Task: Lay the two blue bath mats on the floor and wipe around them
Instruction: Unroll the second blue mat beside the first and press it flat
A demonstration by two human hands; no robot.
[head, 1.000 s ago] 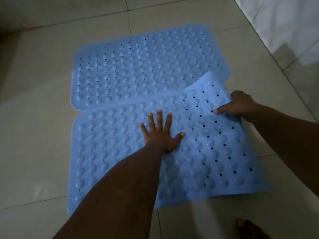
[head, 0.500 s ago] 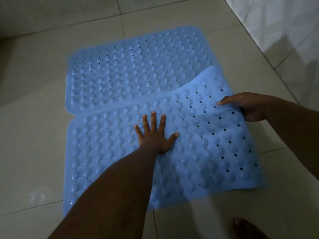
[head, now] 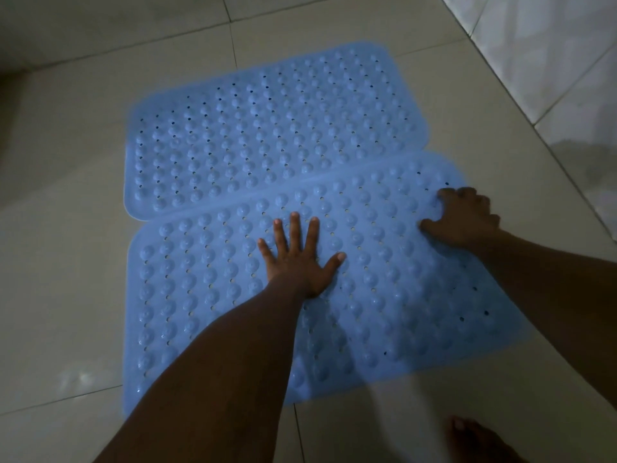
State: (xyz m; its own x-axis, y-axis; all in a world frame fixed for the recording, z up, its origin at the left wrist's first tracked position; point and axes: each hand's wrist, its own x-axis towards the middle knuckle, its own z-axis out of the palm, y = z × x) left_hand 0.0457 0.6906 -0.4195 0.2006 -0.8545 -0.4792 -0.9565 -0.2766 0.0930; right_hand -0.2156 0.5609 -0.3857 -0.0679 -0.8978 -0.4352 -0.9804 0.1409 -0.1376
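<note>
Two blue studded bath mats lie side by side on the tiled floor. The far mat lies flat with nothing on it. The near mat also lies flat, its long edge meeting the far mat's edge. My left hand presses on the middle of the near mat, palm down with fingers spread. My right hand rests on the near mat's far right corner, pressing down with bent fingertips and thumb. I see no cloth or wiping tool.
Pale floor tiles surround the mats on the left, far side and front. A tiled wall rises along the right. My bare foot stands just in front of the near mat's right end.
The near mat's far right corner was lifted over the far mat in my right hand's pinch. It has come down flat, and the right hand now presses on top. My left hand stayed put.
</note>
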